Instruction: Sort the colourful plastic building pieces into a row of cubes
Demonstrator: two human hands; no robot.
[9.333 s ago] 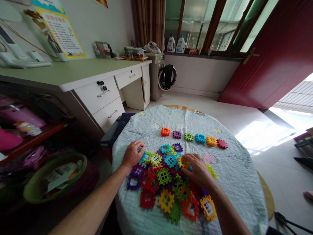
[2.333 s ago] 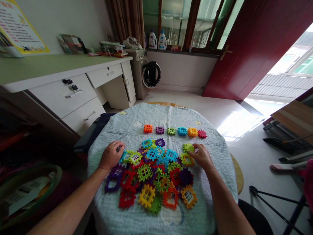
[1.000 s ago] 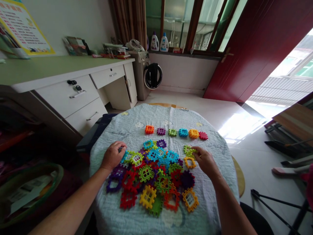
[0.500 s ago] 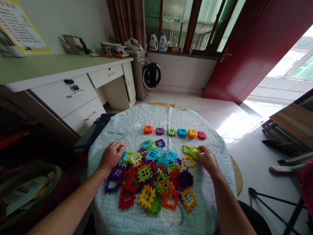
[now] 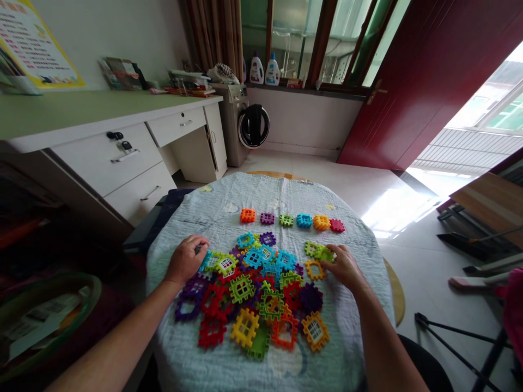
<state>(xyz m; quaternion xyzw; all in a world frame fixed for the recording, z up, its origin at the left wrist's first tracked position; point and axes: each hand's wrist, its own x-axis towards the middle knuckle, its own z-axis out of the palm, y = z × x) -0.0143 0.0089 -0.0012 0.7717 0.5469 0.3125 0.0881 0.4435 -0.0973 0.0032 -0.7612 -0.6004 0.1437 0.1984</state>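
Note:
A pile of notched plastic squares in many colours, a yellow one (image 5: 245, 328) among them, covers the middle of the cloth. Left of the pile, my left hand (image 5: 188, 260) is closed round something dark, mostly hidden by the fingers. My right hand (image 5: 342, 265) is at the pile's right side, its fingers on a green piece (image 5: 326, 254) that lies beside another green piece (image 5: 311, 249). Just below is a yellow-orange frame (image 5: 315, 269). Farther back, small stacks stand in a row: orange (image 5: 247, 216), purple (image 5: 267, 218), green (image 5: 286, 220), blue (image 5: 304, 220), yellow (image 5: 321, 222) and red (image 5: 337, 225).
The round table wears a pale blue cloth (image 5: 212, 204). A white desk (image 5: 118, 155) stands at the left, with a washing machine (image 5: 235, 122) beyond it. A basket (image 5: 96, 305) is at the lower left, and black tripod legs (image 5: 449, 326) at the lower right.
My right hand has shifted slightly left and its fingers have moved over the green piece and the edge of the yellow-orange frame. My left hand and the pile look the same.

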